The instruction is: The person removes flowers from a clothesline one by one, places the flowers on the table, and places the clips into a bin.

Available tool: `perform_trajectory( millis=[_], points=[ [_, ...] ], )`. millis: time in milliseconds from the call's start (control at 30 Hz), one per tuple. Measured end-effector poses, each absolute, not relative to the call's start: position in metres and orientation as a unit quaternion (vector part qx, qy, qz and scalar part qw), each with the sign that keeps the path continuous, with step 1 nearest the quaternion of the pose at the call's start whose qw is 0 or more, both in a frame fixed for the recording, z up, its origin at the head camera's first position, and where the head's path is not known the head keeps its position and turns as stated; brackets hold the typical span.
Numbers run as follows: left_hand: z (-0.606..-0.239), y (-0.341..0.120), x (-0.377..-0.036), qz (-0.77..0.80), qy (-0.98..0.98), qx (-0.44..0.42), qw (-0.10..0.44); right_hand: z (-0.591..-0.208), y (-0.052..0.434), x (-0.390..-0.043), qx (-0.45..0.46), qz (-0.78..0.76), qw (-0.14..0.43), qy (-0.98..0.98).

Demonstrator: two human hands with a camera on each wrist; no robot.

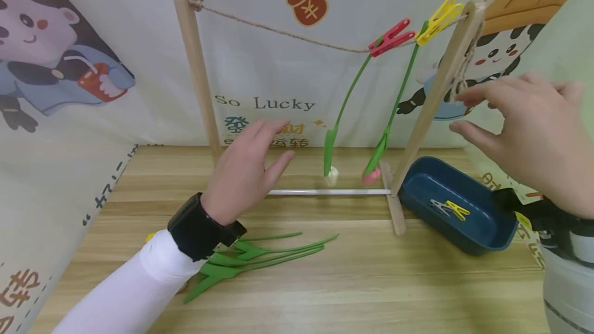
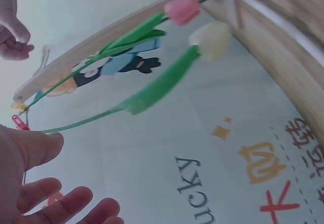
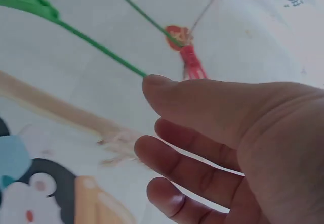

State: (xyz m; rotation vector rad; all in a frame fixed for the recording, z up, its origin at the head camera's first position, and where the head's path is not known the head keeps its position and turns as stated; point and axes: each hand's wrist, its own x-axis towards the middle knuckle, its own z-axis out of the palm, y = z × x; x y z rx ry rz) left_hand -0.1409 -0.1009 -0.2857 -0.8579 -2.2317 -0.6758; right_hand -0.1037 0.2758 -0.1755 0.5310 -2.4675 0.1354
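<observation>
Left hand (image 1: 246,169) hovers with its grip spread above the counter (image 1: 352,282). Right hand (image 1: 533,133), grip spread, seemingly just clear of the rack post (image 1: 431,112).

A dark blue plastic tray (image 1: 487,231) stood on the light wooden table (image 1: 352,287), with a yellow clip (image 1: 458,210) and a grey clip (image 1: 438,206) inside. Loose green stems (image 1: 260,254) lay near (flat on the wood). A cartoon cloth backdrop (image 1: 93,66) hung behind.
</observation>
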Motion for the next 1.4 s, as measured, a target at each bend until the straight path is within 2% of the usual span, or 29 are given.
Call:
perform_trajectory(
  millis=[200, 433, 700, 1067, 1400],
  points=[
    [-0.269, -0.084, -0.150, -0.309, -0.832, -0.328, 0.324, -0.147, 0.254, -0.109, 0.239, 0.056, 0.349, -0.904],
    [-0.253, -0.060, -0.166, -0.371, -0.810, -0.329, 0.312, -0.125, 0.235, -0.122, 0.272, 0.039, 0.369, -0.888],
    [-0.239, -0.031, -0.184, -0.454, -0.793, -0.324, 0.244, -0.113, 0.219, -0.140, 0.285, 0.000, 0.349, -0.893],
    [-0.230, 0.001, -0.204, -0.507, -0.769, -0.317, 0.226, -0.106, 0.207, -0.151, 0.289, -0.039, 0.322, -0.901],
    [-0.230, 0.006, -0.207, -0.501, -0.780, -0.301, 0.224, -0.106, 0.206, -0.153, 0.275, -0.039, 0.306, -0.911]
  ],
)
